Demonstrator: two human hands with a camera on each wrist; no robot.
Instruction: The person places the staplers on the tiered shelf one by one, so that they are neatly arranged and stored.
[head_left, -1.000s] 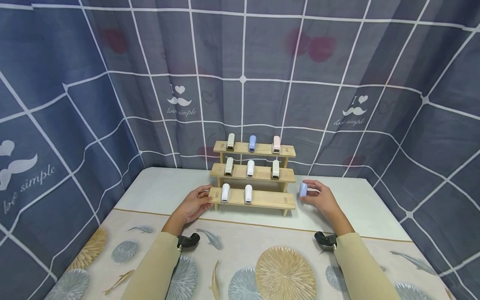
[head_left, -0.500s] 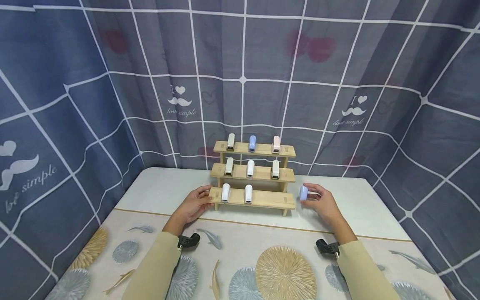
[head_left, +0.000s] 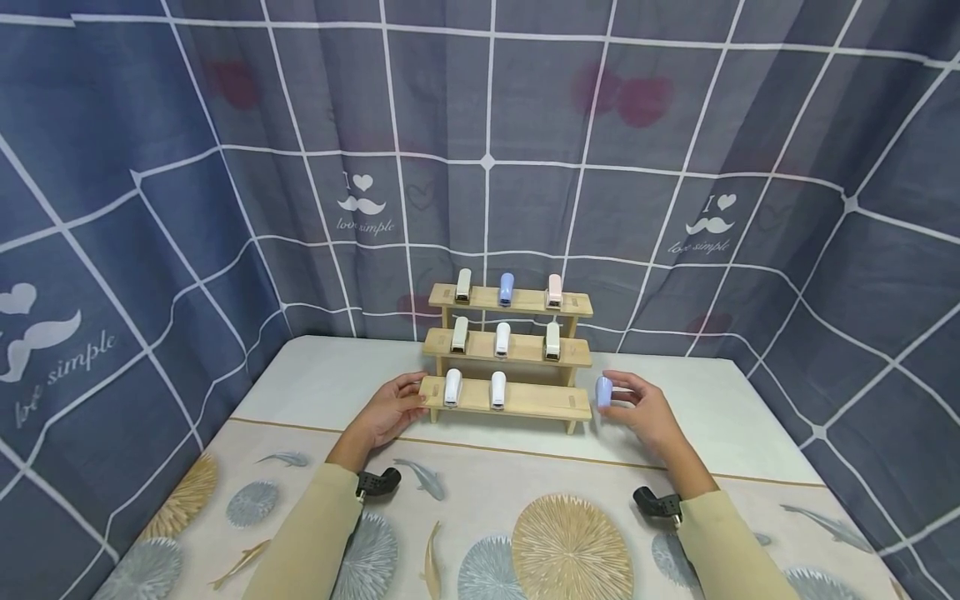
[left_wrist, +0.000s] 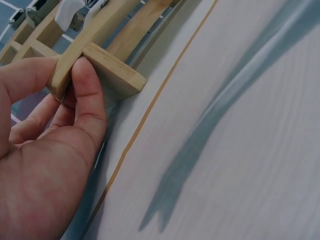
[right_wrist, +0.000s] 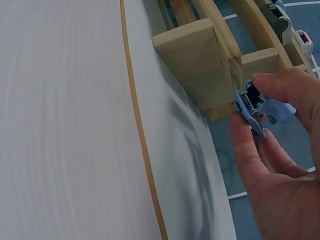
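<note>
A three-tier wooden stand (head_left: 543, 400) carries several mini staplers. My left hand (head_left: 386, 410) pinches the left end of its lowest step, thumb (left_wrist: 89, 87) below and index finger above in the left wrist view. Between the thumb and fingers of my right hand (head_left: 647, 410) is a blue mini stapler (head_left: 603, 392), held just off the stand's right end; its base and metal part show in the right wrist view. Two white staplers, one of them left (head_left: 452, 388) and one central (head_left: 498, 390), sit on the lowest step, whose right part is bare.
On the middle step are a white stapler (head_left: 502, 340) and two greenish-grey ones. The top step bears a grey, a blue (head_left: 506, 289) and a pink stapler (head_left: 554, 291). A gridded curtain (head_left: 487, 208) hangs close behind; a patterned cloth (head_left: 465, 517) covers the table's front.
The blue stapler in my right hand has shifted slightly down and left, closer to the stand's end. My left hand keeps its hold on the stand.
</note>
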